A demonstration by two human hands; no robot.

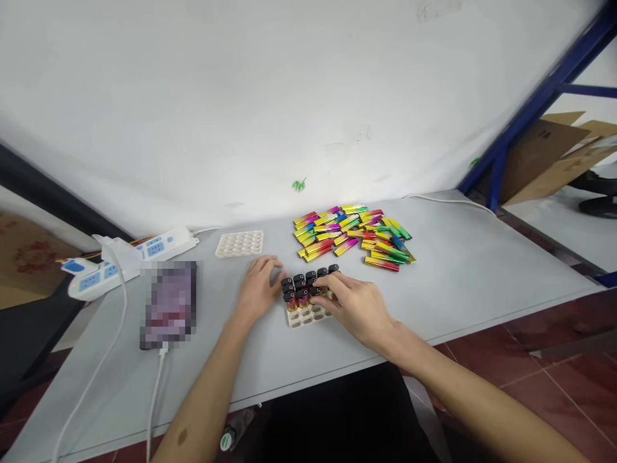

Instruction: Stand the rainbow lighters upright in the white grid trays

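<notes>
In the middle of the table stands a white holed tray (303, 317), its back rows filled with several small black-topped lighters (303, 294) with shiny coloured bodies. My right hand (359, 305) reaches over the tray from the right, thumb and forefinger closed around the black top of one lighter (315, 290). Beside the tray's left edge, my left hand (260, 286) rests near the table with its fingers apart, close to the leftmost lighters. The right hand covers part of the tray and some lighters.
Behind the tray lies a loose pile of shiny multicoloured tubes (347, 235). A second white holed tray (240, 244) sits by the wall. On the left are a phone (168, 305) with a cable and a power strip (157, 247). A blue frame (499, 167) stands right.
</notes>
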